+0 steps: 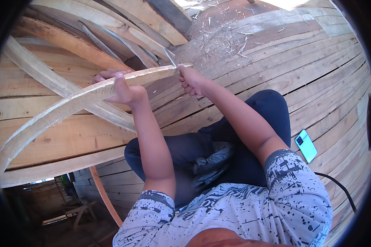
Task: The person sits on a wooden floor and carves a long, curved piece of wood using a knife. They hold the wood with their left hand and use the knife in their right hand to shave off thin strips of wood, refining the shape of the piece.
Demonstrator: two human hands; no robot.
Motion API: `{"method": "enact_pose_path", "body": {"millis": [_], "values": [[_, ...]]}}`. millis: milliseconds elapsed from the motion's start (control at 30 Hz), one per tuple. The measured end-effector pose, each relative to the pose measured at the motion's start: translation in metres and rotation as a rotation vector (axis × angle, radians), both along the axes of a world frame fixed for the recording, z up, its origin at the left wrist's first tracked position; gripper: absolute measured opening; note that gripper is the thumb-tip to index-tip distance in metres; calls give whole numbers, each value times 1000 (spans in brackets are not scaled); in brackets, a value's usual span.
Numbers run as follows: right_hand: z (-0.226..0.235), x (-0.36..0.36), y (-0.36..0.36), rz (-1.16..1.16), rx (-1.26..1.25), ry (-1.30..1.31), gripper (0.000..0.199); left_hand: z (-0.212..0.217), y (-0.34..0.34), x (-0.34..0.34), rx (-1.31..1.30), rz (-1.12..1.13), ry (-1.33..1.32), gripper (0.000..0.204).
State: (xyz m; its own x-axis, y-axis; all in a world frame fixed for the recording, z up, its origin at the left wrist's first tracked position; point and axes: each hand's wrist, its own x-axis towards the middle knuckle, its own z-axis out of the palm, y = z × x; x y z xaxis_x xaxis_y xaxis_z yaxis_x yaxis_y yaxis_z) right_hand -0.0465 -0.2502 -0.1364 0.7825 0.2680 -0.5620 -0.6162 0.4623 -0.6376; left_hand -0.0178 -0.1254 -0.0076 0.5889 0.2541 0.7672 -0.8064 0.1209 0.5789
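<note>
A long curved wooden strip (152,75) arcs from the lower left to a tip near the middle of the view. My left hand (125,90) is closed around it, thumb on the near side and fingers on the far side. Close to the tip, my right hand (189,80) is a fist around the handle of a knife (170,57). The thin metal blade points up and left and crosses the strip's upper edge. The handle is hidden in my fingers. A second pale wooden strip (41,74) passes beneath the held one.
Several curved boards (70,39) stand at the upper left. Wood shavings (231,43) are scattered over the plank floor (255,78). A light blue phone (308,147) lies right of my knee, near a black cable (343,187). Dark crumpled plastic (214,162) rests in my lap.
</note>
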Motion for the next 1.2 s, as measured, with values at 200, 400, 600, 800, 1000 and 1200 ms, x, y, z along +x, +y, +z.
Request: {"method": "enact_pose_path", "body": {"millis": [200, 400, 600, 800, 1000, 1200], "values": [[17, -9, 1, -20, 40, 50, 54, 0, -17, -2, 6, 88, 57, 32], [20, -7, -14, -27, 139, 38, 53, 4, -41, -4, 58, 71, 102, 35], [10, 0, -31, -50, 171, 82, 52, 5, -64, -1, 73, 17, 130, 40], [21, -3, -37, -42, 159, 39, 52, 7, -69, 5, 88, 18, 83, 37], [38, -13, -40, 29, 187, -35, 52, 11, -72, 8, 117, 41, 64, 21], [43, -14, -33, -6, 207, -5, 53, 16, -77, 5, 137, -22, 92, 16]]}}
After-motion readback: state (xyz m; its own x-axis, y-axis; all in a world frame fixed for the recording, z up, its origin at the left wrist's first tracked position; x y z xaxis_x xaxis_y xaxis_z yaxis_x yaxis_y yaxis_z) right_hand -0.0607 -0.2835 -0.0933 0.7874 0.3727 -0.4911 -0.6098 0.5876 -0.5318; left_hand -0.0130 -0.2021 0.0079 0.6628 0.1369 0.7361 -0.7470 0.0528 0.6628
